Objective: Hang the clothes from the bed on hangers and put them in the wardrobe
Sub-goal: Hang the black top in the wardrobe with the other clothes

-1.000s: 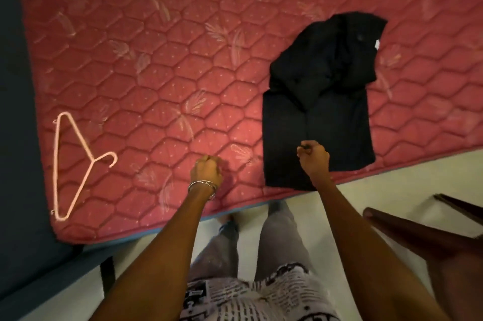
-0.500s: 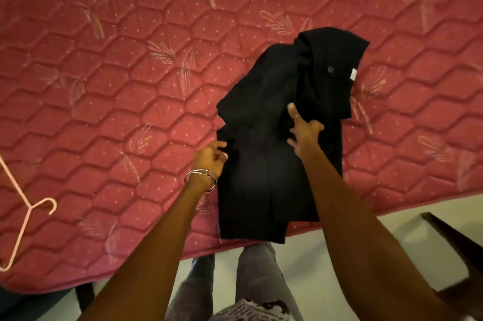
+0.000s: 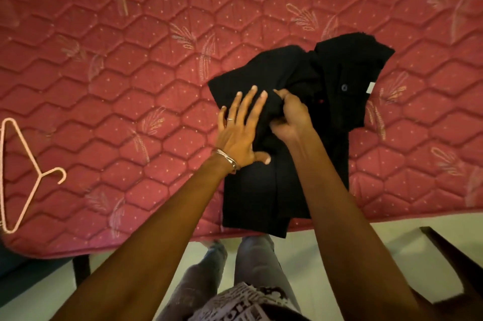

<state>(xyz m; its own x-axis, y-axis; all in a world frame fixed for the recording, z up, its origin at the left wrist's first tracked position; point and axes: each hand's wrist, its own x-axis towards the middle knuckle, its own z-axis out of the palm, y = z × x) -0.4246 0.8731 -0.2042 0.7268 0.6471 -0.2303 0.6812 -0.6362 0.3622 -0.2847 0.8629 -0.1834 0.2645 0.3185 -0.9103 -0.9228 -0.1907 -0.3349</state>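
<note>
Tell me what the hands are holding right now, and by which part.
The right hand grips a fold of the black shirt near its middle. The left hand lies flat on the shirt, fingers straight, holding nothing.

Black shirt (image 3: 326, 101) on a red mattress (image 3: 130, 59)

The mattress is deep red, quilted in hexagons, dotted with pale specks and faint feather motifs. The shirt is plain black with a dark button and a small white tag. The hanger (image 3: 19, 163) is pale pink. The trousers (image 3: 251, 258) are grey; the top (image 3: 243, 302) carries black-and-white print.
</note>
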